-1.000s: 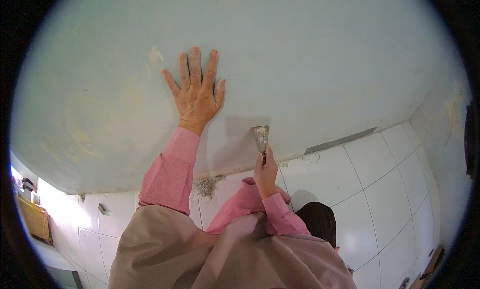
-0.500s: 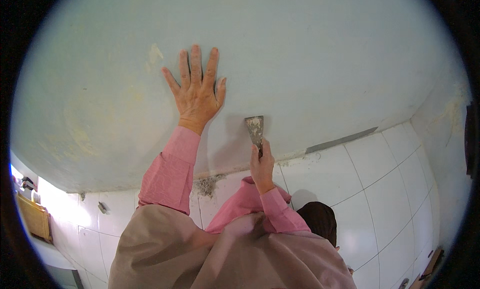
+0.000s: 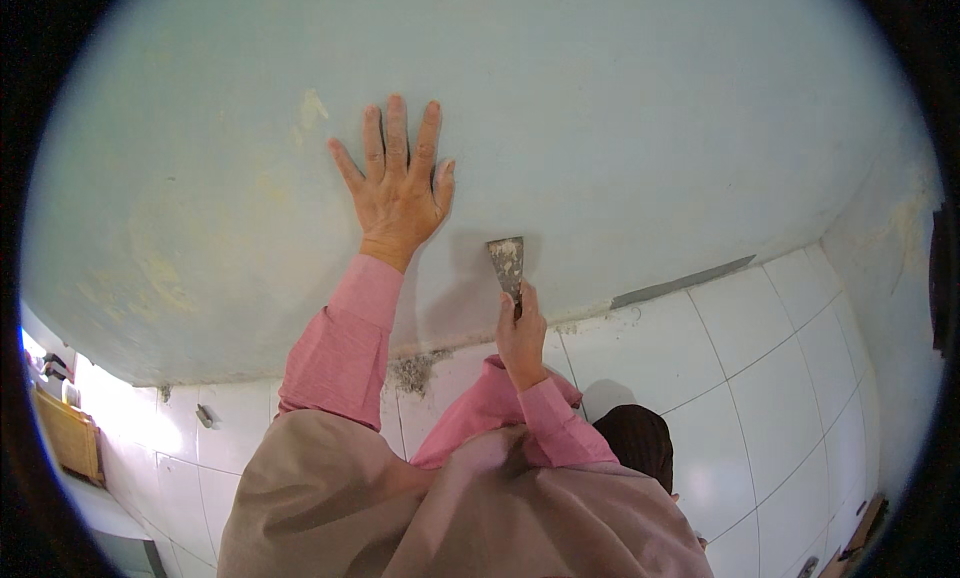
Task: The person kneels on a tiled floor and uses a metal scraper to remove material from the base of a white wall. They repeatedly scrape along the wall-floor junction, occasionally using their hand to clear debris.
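My left hand (image 3: 398,200) lies flat against the pale green-blue wall (image 3: 620,128), its fingers spread wide. Lower and to the right, my right hand (image 3: 522,333) is closed around the handle of a putty knife (image 3: 508,263). The knife's metal blade is spotted with whitish residue and points up, close to the wall's lower part; whether its edge touches the wall I cannot tell. Most of the handle is hidden in my fingers. Whitish and yellowish patches (image 3: 313,108) mark the wall left of my left hand.
White floor tiles (image 3: 740,398) run along the wall's foot, with crumbled debris (image 3: 418,370) near my left sleeve. A grey strip (image 3: 683,282) follows the wall's base at right. A small grey object (image 3: 204,415) lies on the left tiles; a wooden piece (image 3: 68,433) stands at far left.
The putty knife and my right hand have shifted very slightly down and left. My left hand stays spread on the wall, appearing slightly lower in view.
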The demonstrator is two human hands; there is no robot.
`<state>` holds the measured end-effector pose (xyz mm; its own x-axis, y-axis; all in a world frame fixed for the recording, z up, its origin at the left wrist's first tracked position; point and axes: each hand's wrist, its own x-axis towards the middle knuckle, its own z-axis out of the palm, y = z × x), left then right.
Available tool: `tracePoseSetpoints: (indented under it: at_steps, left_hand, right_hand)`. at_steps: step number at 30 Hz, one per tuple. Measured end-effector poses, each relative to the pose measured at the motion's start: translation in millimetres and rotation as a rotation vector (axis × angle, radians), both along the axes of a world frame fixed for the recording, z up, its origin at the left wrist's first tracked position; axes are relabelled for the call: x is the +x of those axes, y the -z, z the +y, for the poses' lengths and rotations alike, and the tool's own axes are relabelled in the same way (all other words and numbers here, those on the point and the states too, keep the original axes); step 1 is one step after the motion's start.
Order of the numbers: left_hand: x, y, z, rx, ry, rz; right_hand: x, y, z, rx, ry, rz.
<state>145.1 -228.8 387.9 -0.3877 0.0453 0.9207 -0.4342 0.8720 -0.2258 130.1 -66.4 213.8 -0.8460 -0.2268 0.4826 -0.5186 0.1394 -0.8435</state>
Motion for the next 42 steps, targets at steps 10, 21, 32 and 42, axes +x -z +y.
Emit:
tracePoseSetpoints:
  at_steps: [10, 21, 32, 42]
  left_hand:
    - [-3.8, 2.2, -2.5, 0.05, 0.04, 0.002]
    - [1.4, 0.9, 3.3, 0.041, 0.046, 0.022]
    - [1.6, 1.5, 3.2, 0.023, 0.069, 0.052]
    - [1.4, 2.1, 2.7, 0.006, 0.015, 0.008]
  right_hand:
    - [-1.6, 4.8, -3.2, -0.009, 0.022, -0.002]
    - [0.5, 0.5, -1.3, -0.035, 0.022, 0.038]
    - [1.6, -0.2, -0.6, -0.067, -0.015, 0.006]
    - [1.8, -0.4, 0.4, -0.008, 0.01, -0.032]
